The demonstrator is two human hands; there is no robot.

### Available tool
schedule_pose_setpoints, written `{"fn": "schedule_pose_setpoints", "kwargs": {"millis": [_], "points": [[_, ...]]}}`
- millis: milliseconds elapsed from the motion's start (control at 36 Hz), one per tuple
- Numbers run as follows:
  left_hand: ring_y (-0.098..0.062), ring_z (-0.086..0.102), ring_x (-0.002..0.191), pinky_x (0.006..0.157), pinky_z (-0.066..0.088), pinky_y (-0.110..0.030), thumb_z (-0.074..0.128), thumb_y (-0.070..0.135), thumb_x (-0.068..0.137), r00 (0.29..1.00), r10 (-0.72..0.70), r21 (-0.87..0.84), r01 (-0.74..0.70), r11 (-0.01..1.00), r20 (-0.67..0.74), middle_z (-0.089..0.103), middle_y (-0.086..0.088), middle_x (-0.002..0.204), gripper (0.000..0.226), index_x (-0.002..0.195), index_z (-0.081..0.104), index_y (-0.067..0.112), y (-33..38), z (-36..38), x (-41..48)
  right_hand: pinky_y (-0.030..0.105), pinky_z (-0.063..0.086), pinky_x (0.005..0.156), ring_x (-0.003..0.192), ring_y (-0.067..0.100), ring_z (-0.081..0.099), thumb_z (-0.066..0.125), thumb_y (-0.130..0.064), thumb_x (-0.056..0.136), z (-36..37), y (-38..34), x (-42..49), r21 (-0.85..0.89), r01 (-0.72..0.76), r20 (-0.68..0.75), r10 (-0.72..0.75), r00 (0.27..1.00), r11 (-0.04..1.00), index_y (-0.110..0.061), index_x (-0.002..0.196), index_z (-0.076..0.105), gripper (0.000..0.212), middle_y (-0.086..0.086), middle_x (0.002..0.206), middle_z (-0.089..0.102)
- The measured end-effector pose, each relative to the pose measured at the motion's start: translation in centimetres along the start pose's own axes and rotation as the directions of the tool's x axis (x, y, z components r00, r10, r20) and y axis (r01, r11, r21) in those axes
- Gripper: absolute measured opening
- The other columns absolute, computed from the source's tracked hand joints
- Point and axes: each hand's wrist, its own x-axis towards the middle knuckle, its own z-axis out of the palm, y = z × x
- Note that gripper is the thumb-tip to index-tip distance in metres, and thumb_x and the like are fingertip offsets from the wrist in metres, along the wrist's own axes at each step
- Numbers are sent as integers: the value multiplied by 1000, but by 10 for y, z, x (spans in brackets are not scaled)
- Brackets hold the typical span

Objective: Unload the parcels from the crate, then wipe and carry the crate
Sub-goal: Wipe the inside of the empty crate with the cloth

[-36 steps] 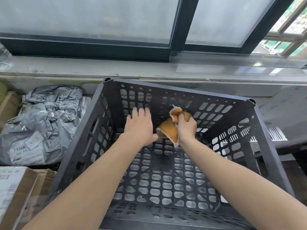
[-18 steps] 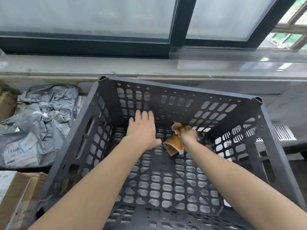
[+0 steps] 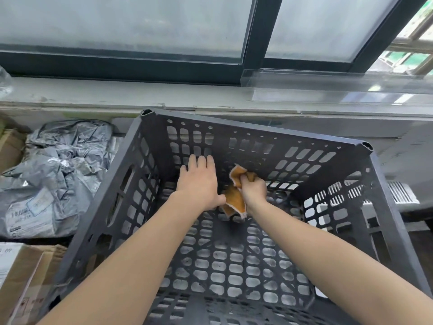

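A dark grey perforated plastic crate [image 3: 276,134] stands in front of me below the window, with no parcels inside. Both my arms reach into it. My left hand [image 3: 199,184] lies flat with straight fingers against the foot of the far wall. Beside it, my right hand [image 3: 254,190] grips a crumpled orange cloth [image 3: 235,200] with a pale edge, held against the far part of the crate's floor. Grey plastic mailer parcels [image 3: 54,179] lie in a heap outside the crate on the left.
Cardboard boxes [image 3: 21,277] sit at the lower left next to the crate, another at the far left [image 3: 9,148]. A pale window sill [image 3: 93,95] and dark window frame run behind. A white vent grille [image 3: 400,192] lies to the right.
My right hand dipped with the cloth toward the crate floor, then came back up slightly along the far wall. My left hand stayed flat in place. The view shifted a little.
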Motion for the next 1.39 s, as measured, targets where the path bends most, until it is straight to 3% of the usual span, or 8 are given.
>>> {"fn": "schedule_pose_setpoints", "kwargs": {"millis": [194, 389, 500, 639, 917, 1056, 1250, 1389], "points": [[-36, 5, 149, 118, 22, -49, 61, 58, 83, 999, -14, 9, 14, 1000, 43, 13, -14, 159, 107, 155, 0, 6, -5, 6, 1, 44, 48, 97, 111, 39, 61, 59, -30, 92, 17, 4, 2, -116, -101, 99, 113, 989, 988, 0, 114, 64, 38, 20, 119, 66], [-36, 4, 149, 118, 21, -49, 60, 58, 83, 998, -51, 7, 50, 999, 48, 11, -14, 160, 108, 155, -1, 5, -20, 3, -2, 36, 53, 84, 96, 29, 65, 60, -31, 93, 39, -5, -12, 15, -14, 221, 11, 975, 1000, -15, 95, 64, 17, 9, 97, 67], [-36, 3, 149, 119, 21, -50, 61, 58, 83, 997, -62, 7, 62, 998, 47, 10, -13, 160, 108, 155, -2, 6, -27, 5, -4, 38, 52, 90, 103, 32, 64, 59, -36, 94, 55, -4, 0, -18, -79, 212, 81, 974, 997, -7, 112, 64, 35, 12, 112, 67], [-36, 3, 149, 120, 19, -50, 61, 60, 83, 995, -81, 19, 80, 997, 62, 9, -13, 161, 109, 155, -3, 8, -35, 10, -8, 47, 49, 98, 104, 33, 62, 57, -40, 95, 59, 9, 10, -76, -136, 195, 148, 970, 988, -13, 96, 56, 26, 15, 112, 65], [-36, 3, 149, 120, 20, -50, 60, 60, 84, 996, -48, 7, 48, 999, 70, 9, -13, 161, 108, 155, -2, 7, -26, 3, -7, 28, 42, 84, 112, 33, 59, 65, -34, 92, -1, 9, 21, -130, -89, 61, 97, 993, 988, 0, 123, 61, 46, 11, 122, 64], [-36, 6, 148, 118, 22, -48, 60, 60, 84, 999, 7, 15, -8, 1000, 39, 12, -14, 160, 106, 155, 0, 6, -8, -1, -5, 34, 49, 88, 108, 31, 62, 64, -40, 92, -12, 4, 11, -342, 67, 267, 29, 963, 937, -4, 125, 60, 49, 11, 120, 65], [-35, 7, 149, 118, 22, -47, 57, 57, 86, 1000, 9, 21, -9, 1000, 8, 13, -14, 160, 103, 155, 1, 6, -8, 1, -6, 42, 51, 97, 106, 25, 64, 65, -33, 90, 37, 0, 5, -275, 206, 484, -50, 874, 939, -11, 128, 60, 45, 7, 119, 67], [-36, 7, 149, 118, 23, -48, 58, 59, 84, 999, -25, 41, 23, 999, 39, 13, -15, 159, 105, 155, 1, 6, -20, 8, -9, 42, 54, 93, 102, 30, 65, 63, -29, 91, 32, 12, 10, -299, 36, 372, 82, 925, 954, -4, 118, 62, 37, 13, 111, 68]]}}
